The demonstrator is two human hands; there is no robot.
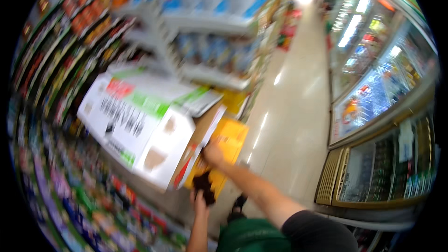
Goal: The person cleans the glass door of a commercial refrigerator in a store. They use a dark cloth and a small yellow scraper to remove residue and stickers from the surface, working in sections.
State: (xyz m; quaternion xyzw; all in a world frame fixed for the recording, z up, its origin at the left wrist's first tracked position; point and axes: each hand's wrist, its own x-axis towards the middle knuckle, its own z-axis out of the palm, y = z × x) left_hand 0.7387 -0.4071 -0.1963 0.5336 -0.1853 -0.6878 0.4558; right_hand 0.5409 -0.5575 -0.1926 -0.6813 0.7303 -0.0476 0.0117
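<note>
My left hand (199, 201), low in the middle, grips a dark brown item (204, 186) too blurred to name. My right hand (212, 154) reaches to the open end of a large white cardboard carton (122, 120) with green and red print. Its fingers are partly hidden at the carton's edge, so their grip is unclear. Under both hands lies a yellow-orange carton or panel (232, 134). The white carton is tilted in view, and its brown inner flap (206, 120) shows on the side nearest my hands.
Packed store shelves (59, 59) run along the left, with more packages on shelves (217, 54) ahead. A tiled aisle (297, 87) stretches away on the right. Glass-fronted refrigerated cases (378, 112) line its far side. My shoe (239, 202) shows below.
</note>
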